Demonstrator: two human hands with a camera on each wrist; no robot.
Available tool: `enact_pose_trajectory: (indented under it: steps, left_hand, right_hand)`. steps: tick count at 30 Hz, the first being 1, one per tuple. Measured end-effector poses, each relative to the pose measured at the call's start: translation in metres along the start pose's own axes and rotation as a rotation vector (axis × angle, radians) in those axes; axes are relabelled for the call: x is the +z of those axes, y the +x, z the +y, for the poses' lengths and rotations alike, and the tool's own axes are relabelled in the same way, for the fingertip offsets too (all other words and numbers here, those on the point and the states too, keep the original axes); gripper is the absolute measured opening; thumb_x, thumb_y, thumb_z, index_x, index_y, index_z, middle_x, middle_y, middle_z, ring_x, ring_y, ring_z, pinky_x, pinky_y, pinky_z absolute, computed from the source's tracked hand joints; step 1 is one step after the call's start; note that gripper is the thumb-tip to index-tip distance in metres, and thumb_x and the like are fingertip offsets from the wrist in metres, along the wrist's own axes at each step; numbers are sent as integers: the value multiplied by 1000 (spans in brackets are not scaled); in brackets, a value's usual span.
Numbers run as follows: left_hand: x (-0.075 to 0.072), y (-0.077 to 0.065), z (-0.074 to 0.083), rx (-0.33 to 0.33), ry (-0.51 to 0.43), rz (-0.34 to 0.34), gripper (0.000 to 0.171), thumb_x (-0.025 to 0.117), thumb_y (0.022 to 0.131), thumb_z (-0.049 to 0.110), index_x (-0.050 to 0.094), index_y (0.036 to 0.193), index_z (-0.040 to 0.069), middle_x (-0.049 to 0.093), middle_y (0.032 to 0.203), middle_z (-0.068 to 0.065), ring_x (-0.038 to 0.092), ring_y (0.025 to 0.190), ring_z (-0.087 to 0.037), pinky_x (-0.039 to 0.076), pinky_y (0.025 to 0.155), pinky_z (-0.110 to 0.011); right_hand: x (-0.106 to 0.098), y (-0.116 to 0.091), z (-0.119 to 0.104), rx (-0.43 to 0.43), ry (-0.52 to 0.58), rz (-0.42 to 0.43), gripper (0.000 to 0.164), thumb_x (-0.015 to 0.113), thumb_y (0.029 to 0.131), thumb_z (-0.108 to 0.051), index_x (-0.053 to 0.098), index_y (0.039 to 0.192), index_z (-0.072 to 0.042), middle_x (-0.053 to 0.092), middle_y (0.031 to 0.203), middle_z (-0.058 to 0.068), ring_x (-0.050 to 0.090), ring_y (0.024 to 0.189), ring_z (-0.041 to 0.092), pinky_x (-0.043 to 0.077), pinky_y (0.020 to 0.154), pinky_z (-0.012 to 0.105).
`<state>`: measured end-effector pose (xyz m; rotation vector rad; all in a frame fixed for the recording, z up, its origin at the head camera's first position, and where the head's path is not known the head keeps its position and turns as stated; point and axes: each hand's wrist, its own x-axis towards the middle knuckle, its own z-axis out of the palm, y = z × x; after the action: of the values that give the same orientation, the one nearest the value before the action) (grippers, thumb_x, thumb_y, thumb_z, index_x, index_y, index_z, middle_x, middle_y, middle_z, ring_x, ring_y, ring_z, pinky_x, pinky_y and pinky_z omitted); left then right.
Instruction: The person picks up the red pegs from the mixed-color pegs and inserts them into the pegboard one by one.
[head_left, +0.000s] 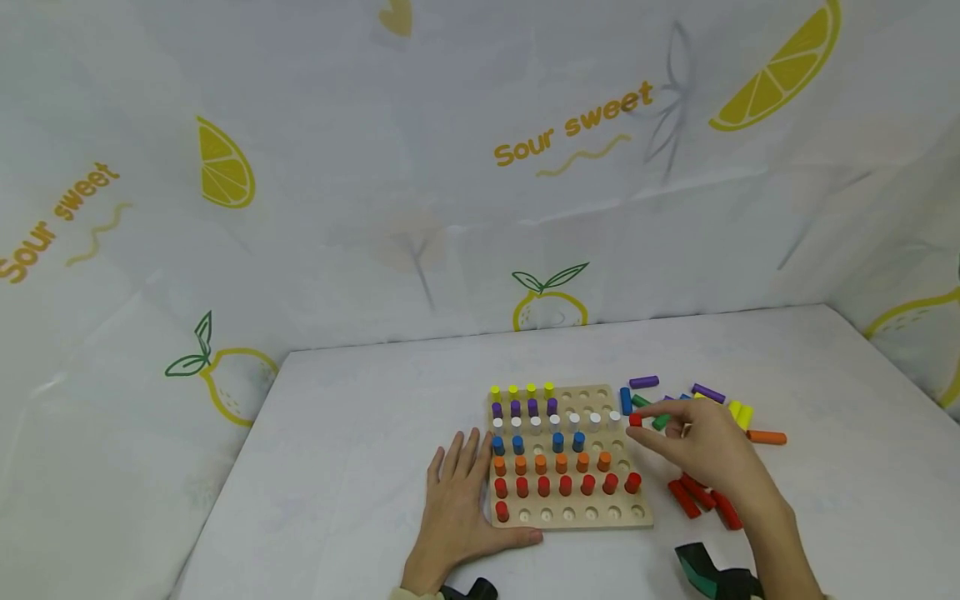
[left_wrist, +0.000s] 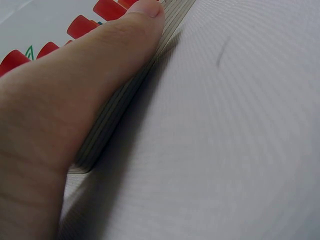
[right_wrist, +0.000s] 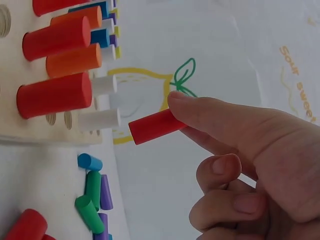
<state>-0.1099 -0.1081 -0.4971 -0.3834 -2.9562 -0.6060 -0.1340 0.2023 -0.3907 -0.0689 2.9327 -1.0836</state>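
My right hand (head_left: 708,442) pinches a red peg (right_wrist: 154,127) between thumb and index finger, its other fingers curled. It holds the peg in the air by the right edge of a wooden pegboard (head_left: 547,523). My left hand (head_left: 457,508) lies against the board's left edge with fingers straight, its thumb (left_wrist: 107,55) stretched along the front edge. Rows of yellow, purple, white, blue and orange pegs stand in the board. A full row of red pegs (head_left: 566,486) is near the front, with a single red peg (head_left: 502,512) in the front-left hole.
Loose red pegs (head_left: 684,500) lie on the white table (head_left: 337,467) under my right forearm. Behind the right hand are scattered purple (head_left: 643,382), blue (head_left: 626,401), green (right_wrist: 90,214), yellow (head_left: 744,417) and orange (head_left: 767,437) pegs. A printed white curtain (head_left: 360,250) hangs behind.
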Motion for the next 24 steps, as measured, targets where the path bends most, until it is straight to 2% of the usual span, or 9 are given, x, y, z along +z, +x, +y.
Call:
enact_pose_trajectory:
  steps: [11, 19, 24]
  left_hand:
    - [-1, 0, 1, 0, -1, -2, 135, 75, 54, 87, 33, 161, 17, 35, 167, -10, 27, 158, -35, 21, 126, -63]
    - [-1, 0, 1, -4, -7, -5, 135, 75, 54, 87, 32, 162, 19, 35, 167, -10, 27, 158, -35, 21, 126, -63]
    - [-2, 0, 2, -6, -19, -12, 134, 75, 54, 87, 32, 162, 19, 34, 168, -10, 26, 158, -36, 21, 126, -64]
  right_hand:
    - [6, -3, -14, -8, 52, -26, 36, 84, 85, -31, 79, 112, -9, 46, 61, 0, 42, 56, 14, 31, 45, 24]
    - [13, -3, -26, -80, 74, -55, 30, 85, 84, -30, 81, 109, -13, 45, 59, -3, 42, 57, 11, 32, 45, 21]
    - [20, -6, -35, -114, 159, -115, 28, 84, 84, -27, 81, 108, -14, 41, 58, -4, 40, 55, 8, 31, 44, 21]
